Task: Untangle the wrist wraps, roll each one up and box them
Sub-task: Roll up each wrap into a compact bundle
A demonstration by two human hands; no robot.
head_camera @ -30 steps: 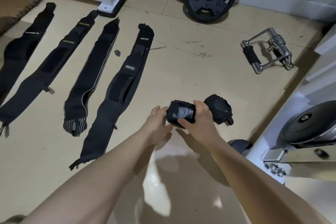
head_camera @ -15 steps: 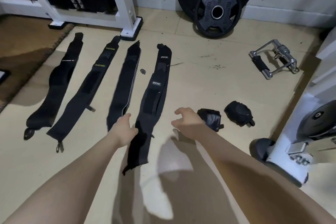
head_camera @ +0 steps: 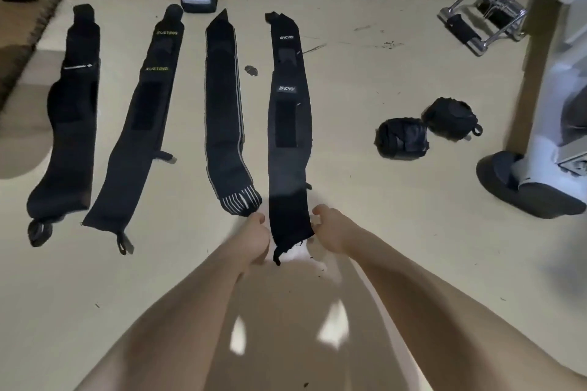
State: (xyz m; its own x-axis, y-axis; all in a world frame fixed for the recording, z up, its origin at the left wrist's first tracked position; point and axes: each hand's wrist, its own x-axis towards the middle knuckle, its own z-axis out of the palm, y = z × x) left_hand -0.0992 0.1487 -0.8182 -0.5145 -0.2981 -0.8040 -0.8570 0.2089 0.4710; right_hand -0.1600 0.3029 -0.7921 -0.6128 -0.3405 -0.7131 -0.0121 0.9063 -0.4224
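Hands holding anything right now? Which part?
Both hands, left and right, sit at the near end of the MCYO wrap; whether they grip it cannot be told.

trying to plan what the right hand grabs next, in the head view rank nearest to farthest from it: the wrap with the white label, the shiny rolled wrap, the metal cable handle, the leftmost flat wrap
1. The wrap with the white label: its near end lies just left of the right hand.
2. The shiny rolled wrap: up and to the right.
3. The leftmost flat wrap: far across on the left.
4. The metal cable handle: top right corner.

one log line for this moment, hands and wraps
left hand: at near end of flat black logo wrist wrap | right hand: same, other side | rolled black wraps: two | flat: four
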